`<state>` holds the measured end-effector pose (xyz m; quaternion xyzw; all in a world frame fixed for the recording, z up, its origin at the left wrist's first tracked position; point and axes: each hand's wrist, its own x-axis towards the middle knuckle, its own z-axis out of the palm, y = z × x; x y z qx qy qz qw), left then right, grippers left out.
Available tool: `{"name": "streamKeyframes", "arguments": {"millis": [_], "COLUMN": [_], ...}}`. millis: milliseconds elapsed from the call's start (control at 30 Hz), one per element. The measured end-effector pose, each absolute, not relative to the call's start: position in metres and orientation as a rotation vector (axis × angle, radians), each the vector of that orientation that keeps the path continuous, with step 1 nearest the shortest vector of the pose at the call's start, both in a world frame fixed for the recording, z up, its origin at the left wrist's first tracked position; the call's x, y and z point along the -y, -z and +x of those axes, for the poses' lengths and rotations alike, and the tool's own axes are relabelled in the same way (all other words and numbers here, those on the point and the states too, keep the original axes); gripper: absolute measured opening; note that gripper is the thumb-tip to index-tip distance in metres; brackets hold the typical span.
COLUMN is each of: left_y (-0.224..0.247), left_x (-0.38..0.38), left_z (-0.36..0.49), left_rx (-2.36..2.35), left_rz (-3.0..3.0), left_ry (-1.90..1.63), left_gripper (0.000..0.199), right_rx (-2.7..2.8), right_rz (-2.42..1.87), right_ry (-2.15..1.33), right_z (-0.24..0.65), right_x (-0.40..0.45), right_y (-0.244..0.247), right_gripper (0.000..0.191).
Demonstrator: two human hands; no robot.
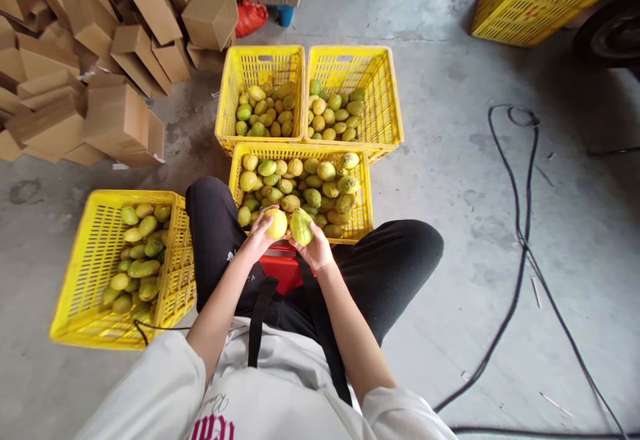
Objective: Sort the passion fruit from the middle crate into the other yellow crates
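Note:
My left hand (260, 234) is wrapped round a round yellow fruit (277, 224). My right hand (317, 248) holds a greener, knobbly fruit (301, 227) close beside it. Both fruits are over the near rim of a full yellow crate (367, 207) of yellow-green fruit, which stands in front of my knees. Behind that crate, two more yellow crates, one at the back left (225, 87) and one at the back right (393, 100), hold similar fruit lower down. Another yellow crate (83, 260) with fruit stands by my left knee.
Cardboard boxes (117, 117) lie heaped at the upper left, near a red bag (250, 17). A yellow crate (545, 3) and a wheel (613, 37) are at the upper right. Black cable (523, 247) runs over the floor on the right. A red seat (283, 270) shows between my legs.

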<state>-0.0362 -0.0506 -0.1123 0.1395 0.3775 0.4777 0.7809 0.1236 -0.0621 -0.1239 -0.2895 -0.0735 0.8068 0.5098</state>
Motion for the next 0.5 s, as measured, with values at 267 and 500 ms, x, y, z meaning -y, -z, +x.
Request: {"name": "streamKeyframes", "arguments": {"millis": [267, 500], "left_y": [0.105, 0.1076], "left_x": [0.0488, 0.0533], "left_z": [-0.0382, -0.0372], "left_rx": [-0.736, -0.798], "left_rz": [0.174, 0.333], "left_ry": [-1.076, -1.04], "left_gripper": [0.041, 0.051], "right_rx": [0.125, 0.195], "right_rz": [-0.646, -0.642], "right_ry": [-1.912, -1.952], "right_z": [0.1291, 0.1269], "right_x": [0.0584, 0.0619], "right_y": [0.1224, 0.1271], "right_gripper": [0.036, 0.049]}}
